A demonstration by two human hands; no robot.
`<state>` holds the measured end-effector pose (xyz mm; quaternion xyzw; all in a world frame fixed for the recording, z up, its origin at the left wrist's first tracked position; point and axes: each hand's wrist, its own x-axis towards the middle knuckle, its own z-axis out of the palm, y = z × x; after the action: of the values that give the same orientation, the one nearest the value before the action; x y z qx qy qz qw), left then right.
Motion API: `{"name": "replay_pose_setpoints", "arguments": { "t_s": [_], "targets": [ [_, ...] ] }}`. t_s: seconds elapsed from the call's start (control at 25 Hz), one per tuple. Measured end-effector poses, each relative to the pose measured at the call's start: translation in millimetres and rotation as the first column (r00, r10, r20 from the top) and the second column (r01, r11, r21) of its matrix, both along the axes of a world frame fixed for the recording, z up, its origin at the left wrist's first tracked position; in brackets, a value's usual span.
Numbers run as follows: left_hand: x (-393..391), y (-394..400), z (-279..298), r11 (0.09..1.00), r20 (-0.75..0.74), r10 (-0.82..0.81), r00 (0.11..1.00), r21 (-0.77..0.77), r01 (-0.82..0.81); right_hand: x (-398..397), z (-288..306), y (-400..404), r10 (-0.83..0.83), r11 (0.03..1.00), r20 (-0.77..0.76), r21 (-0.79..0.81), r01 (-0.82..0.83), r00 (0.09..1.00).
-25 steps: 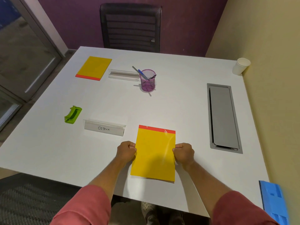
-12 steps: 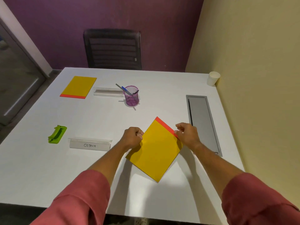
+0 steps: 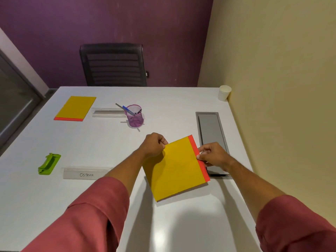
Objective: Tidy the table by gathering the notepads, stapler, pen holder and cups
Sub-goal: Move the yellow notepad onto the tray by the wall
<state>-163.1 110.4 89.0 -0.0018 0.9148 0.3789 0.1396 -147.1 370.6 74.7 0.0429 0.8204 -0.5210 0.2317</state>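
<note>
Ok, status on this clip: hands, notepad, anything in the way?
Left hand and right hand both grip the near notepad. Notepad lifted, tilted. Nothing in the way.

Purple back wall; beige side wall; black mesh chair; white table.

Both arms extended forward in rolled red sleeves, left hand curled, an upper corner of the yellow notepad pinched, right hand curled, its red-bound edge pinched between thumb and fingertips
</note>
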Motion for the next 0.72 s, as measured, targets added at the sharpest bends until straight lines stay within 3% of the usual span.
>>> {"name": "replay_pose_setpoints", "arguments": {
  "t_s": [0.16, 0.4, 0.48, 0.72],
  "targets": [
    [-10, 30, 6, 1.0, -0.088, 0.005, 0.996, -0.003, -0.005, 1, -8, 18, -0.076, 0.995, 0.042, -0.065, 0.079, 0.996],
    [-18, 75, 6, 0.971, -0.292, -0.12, 0.949, -0.232, 0.051, -2, -38, 55, -0.445, 0.849, 0.138, -0.251, 0.466, 0.885],
    [-15, 84, -4, 0.959, -0.295, -0.106, 0.95, -0.283, 0.019, -3, -50, 65, -0.549, 0.756, 0.185, -0.305, 0.579, 0.815],
    [-4, 115, -44, 0.914, -0.24, -0.161, 0.957, -0.402, 0.053, -4, -82, 82, -0.743, 0.351, 0.396, -0.455, 0.818, 0.539]
  ]
}}
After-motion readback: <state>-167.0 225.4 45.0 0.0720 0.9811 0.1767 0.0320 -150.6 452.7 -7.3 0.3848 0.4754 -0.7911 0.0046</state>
